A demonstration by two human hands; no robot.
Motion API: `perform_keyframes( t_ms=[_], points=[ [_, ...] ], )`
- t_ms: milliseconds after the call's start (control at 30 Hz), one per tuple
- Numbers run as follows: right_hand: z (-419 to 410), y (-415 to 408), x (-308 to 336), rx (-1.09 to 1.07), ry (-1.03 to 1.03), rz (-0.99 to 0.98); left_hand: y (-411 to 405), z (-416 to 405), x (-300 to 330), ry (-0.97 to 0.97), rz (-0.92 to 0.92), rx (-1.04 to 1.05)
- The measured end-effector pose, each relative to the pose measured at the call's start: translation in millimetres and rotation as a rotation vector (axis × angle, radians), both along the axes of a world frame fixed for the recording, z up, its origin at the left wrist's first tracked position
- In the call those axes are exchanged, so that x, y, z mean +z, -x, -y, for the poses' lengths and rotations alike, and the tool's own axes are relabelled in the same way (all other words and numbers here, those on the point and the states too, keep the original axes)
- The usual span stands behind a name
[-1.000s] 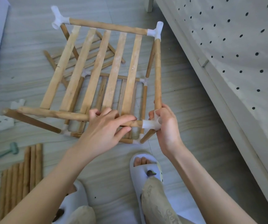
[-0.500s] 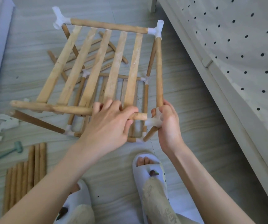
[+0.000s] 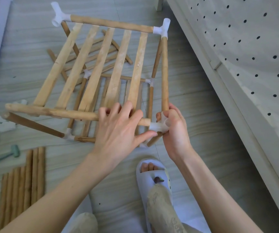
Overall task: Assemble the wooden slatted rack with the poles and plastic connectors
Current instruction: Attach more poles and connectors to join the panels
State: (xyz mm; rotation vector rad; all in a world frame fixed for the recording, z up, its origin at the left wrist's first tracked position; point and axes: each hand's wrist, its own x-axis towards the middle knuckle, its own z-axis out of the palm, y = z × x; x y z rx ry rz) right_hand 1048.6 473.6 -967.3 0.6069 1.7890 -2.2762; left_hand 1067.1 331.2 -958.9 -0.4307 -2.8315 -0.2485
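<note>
Slippers were seen nearest, on the floor. Just beyond, the right hand was clenched round a white corner connector, while the left hand was curled over the front pole of the slatted rack. The pole's long axis ran left to right, its bare end lying just left of the connector's open socket, apparently barely seated; the coming push was judged to run along that axis. Spare poles lay left; further connectors capped the far corners
</note>
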Motion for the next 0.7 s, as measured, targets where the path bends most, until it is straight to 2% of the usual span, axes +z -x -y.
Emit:
perform_keyframes(
  t_ms=[233,467,700],
  points=[
    [0.6,-0.4,2.1,0.023,0.005,-0.023,-0.5,-4.8,-15.8,0.013,-0.062,-0.033],
    [2.0,-1.5,1.0,0.053,-0.014,-0.039,-1.7,-5.7,-23.3,-0.092,-0.115,-0.072],
    [-0.4,2.0,3.6,0.129,0.004,0.006,-2.4,-2.5,-8.9,-0.258,0.014,-0.068]
  ],
)
